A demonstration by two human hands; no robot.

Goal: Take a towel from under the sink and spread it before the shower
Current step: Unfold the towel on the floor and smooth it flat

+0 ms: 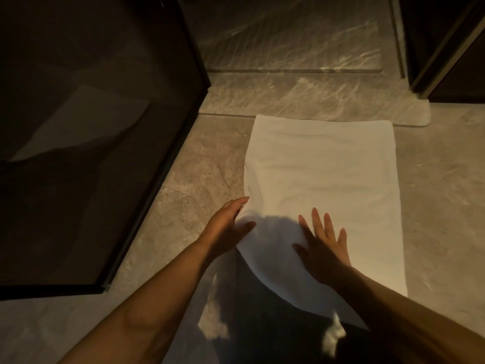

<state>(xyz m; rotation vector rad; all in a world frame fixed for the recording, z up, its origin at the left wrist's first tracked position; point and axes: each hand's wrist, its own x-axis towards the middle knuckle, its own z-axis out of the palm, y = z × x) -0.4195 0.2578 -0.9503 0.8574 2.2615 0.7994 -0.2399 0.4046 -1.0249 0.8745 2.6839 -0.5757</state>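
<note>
A white towel (322, 179) lies flat on the marble floor, its far edge against the raised shower threshold (315, 101). My left hand (228, 227) rests with straight fingers on the towel's near left edge, thumb on the cloth. My right hand (322, 245) lies flat on the towel, fingers spread, a little to the right of the left hand. My shadow covers the towel's near end.
A dark glass shower door (91, 140) stands swung out on the left, its lower corner near my left forearm. A dark frame or wall (446, 48) stands at the top right. Marble shower floor (288, 35) lies beyond the threshold.
</note>
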